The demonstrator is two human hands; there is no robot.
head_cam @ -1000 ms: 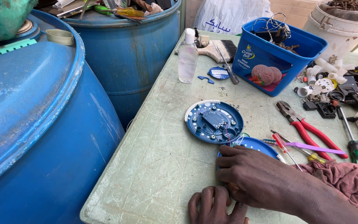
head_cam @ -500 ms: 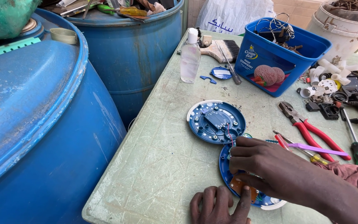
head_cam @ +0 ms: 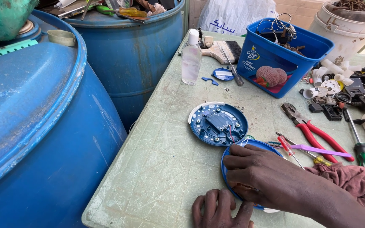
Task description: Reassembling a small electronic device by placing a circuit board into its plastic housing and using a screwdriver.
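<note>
Left hand (head_cam: 222, 210): lies at the near edge of the tabletop (head_cam: 157, 169), fingers (head_cam: 216, 202) curled together and pressed down beside the near rim of the blue round cover; it seems to steady the piece so it cannot slide.
Right hand (head_cam: 267, 177): lies flat across the blue round cover, fingers (head_cam: 239, 153) spread a little and resting on its far rim; whether they pinch anything underneath I cannot tell.
Blue round cover (head_cam: 250, 145): directly under the right fingers, mostly hidden, only its far arc showing.
Blue round base (head_cam: 218, 123): just beyond the fingertips, inner side up so its ribs and screw posts are open to view; thin wires run from it toward the cover, which keeps the two halves close.
Red-handled pliers (head_cam: 313, 131): to the right of the fingers, within easy reach, with a purple tool (head_cam: 322, 151) beside them.
Clear bottle (head_cam: 191, 59): well beyond the fingers, upright.
Blue tub (head_cam: 284, 55): far right of the fingers, holding loose parts.
Blue barrels (head_cam: 34, 126): off the tabletop, left of the hands.
</note>
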